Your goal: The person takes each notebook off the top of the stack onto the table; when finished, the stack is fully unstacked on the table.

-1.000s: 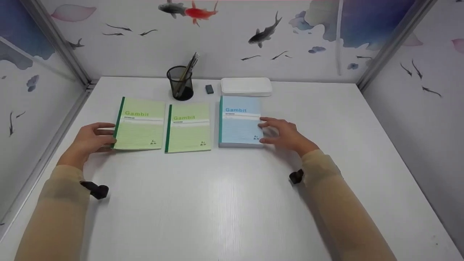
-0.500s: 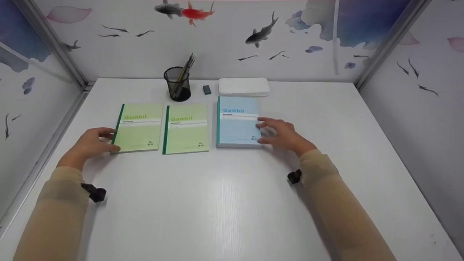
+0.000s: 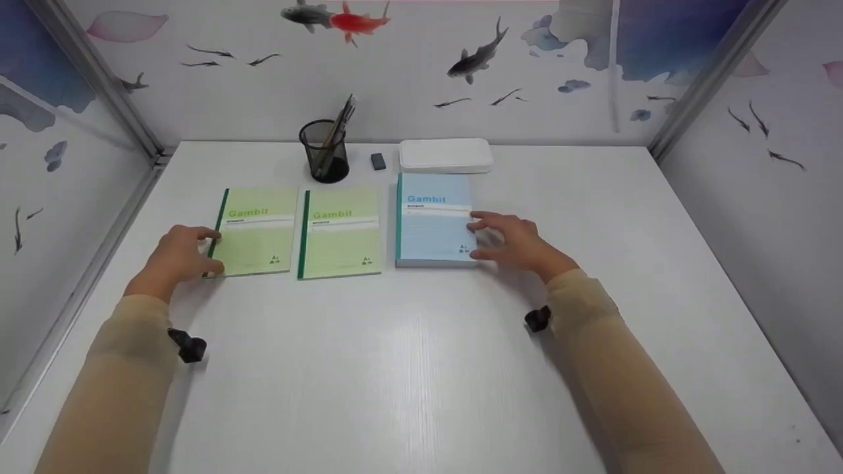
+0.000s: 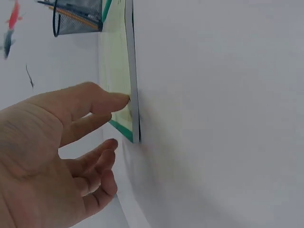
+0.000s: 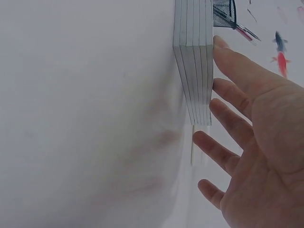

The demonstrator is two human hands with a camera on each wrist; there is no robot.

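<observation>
Head view: two hands on a smooth white desk (image 3: 408, 368) with a faint streaked grain, each at the outer side of a row of paper notebooks. The left hand (image 3: 179, 253) is loosely spread, its thumb and index finger resting on the dark-green-spined side of a thin, rectangular, light green notebook (image 3: 258, 240), near its front corner; nothing is pinched. Left wrist view: the remaining fingers bend slightly, clear of the cover, and the notebook's page edge forms a narrow pale grey strip. The right hand (image 3: 520, 243) is likewise spread, thumb and fingers well apart, its tips touching the right-hand edge of a thick stack of light blue notebooks (image 3: 435, 230) with a teal-green spine. Right wrist view: the stack's side shows several even, whitish layers divided by thin dark lines; the ring and little fingers stand away from it. A second light green notebook (image 3: 341, 243) lies flat between the two, parted from each by a narrow gap. All three covers carry a white band. Along the rear stand a black wire-mesh cup (image 3: 325, 158) with slender pens (image 3: 341, 123) leaning right, a small dark grey block (image 3: 378, 161), and a white round-cornered box (image 3: 446, 156) directly behind the blue stack.
</observation>
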